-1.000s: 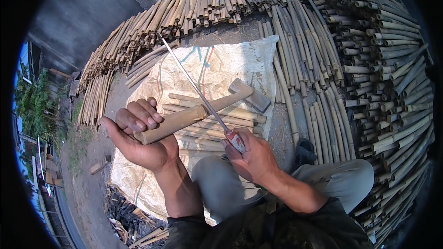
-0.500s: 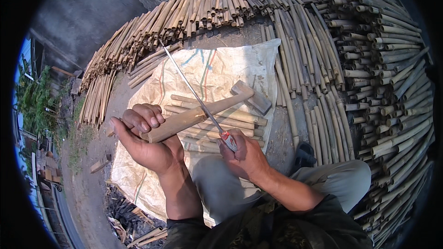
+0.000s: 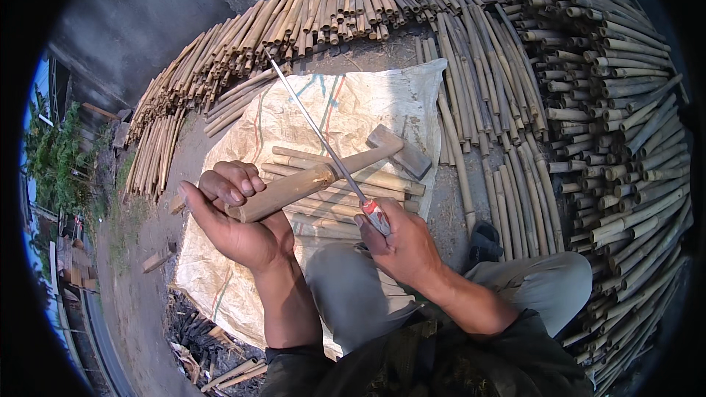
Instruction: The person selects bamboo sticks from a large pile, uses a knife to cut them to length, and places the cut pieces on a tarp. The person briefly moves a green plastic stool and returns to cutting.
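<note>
My left hand (image 3: 246, 228) is closed around a short length of bamboo (image 3: 283, 195), palm up, its near end poking out past my thumb. The bamboo slants up to the right and has a rough node at its far end. In my right hand (image 3: 404, 239) is a long screwdriver (image 3: 309, 120) with a red and grey handle, gripped by that handle. Its thin metal shaft points up and left, crossing the bamboo near the node; whether they touch I cannot tell. Beyond lies a mallet (image 3: 401, 153) with a blocky grey head and wooden handle.
Several cut bamboo pieces (image 3: 382, 180) lie on a pale woven sack (image 3: 243, 132) before my knees. Bamboo poles (image 3: 316, 15) are piled along the wall, with a tall stack (image 3: 625, 140) at right. Charred scraps (image 3: 209, 353) lie at lower left.
My right hand has shifted slightly right and down, and the screwdriver shaft now crosses the bamboo closer to its far end. My left hand and the bamboo have barely moved.
</note>
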A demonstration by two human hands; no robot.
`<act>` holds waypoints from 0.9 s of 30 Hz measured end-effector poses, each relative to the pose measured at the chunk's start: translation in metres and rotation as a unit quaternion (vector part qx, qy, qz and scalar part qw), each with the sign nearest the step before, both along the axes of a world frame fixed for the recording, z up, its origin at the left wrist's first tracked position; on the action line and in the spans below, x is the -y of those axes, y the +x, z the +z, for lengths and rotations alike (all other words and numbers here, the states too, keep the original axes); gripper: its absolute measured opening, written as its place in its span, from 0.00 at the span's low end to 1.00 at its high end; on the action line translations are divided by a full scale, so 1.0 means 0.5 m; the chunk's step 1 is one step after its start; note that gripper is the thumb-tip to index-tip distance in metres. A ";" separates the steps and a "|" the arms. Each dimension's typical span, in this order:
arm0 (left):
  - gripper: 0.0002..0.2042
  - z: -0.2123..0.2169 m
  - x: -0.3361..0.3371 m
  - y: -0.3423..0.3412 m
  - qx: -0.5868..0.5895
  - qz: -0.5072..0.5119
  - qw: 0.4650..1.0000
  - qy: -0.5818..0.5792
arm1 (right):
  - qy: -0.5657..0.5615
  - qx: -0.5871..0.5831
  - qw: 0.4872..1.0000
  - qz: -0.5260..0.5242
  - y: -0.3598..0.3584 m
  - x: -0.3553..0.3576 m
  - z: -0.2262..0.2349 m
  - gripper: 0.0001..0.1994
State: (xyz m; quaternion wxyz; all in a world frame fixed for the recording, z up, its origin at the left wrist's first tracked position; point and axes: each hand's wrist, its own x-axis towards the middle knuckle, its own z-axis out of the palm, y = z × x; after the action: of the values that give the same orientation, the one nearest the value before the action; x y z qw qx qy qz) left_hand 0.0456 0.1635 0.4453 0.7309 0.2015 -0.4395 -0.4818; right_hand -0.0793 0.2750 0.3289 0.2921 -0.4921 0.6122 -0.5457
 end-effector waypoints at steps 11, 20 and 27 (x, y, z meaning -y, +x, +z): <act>0.32 -0.009 0.002 0.022 -0.042 -0.061 0.997 0.022 | -0.085 0.006 0.990 0.110 -0.011 0.017 0.013 0.12; 0.36 -0.040 0.008 0.032 -0.067 -0.070 0.992 -0.076 | -0.024 -0.057 0.998 0.025 0.007 0.037 -0.006 0.11; 0.32 -0.047 0.016 0.059 -0.050 -0.092 0.991 -0.077 | 0.033 -0.077 0.996 0.003 0.011 0.039 0.007 0.11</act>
State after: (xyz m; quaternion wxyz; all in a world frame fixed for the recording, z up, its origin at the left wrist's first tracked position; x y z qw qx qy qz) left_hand 0.0750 0.1557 0.4216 0.7176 0.0789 -0.4551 -0.5213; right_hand -0.0740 0.2554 0.3325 0.2616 -0.5250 0.6488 -0.4847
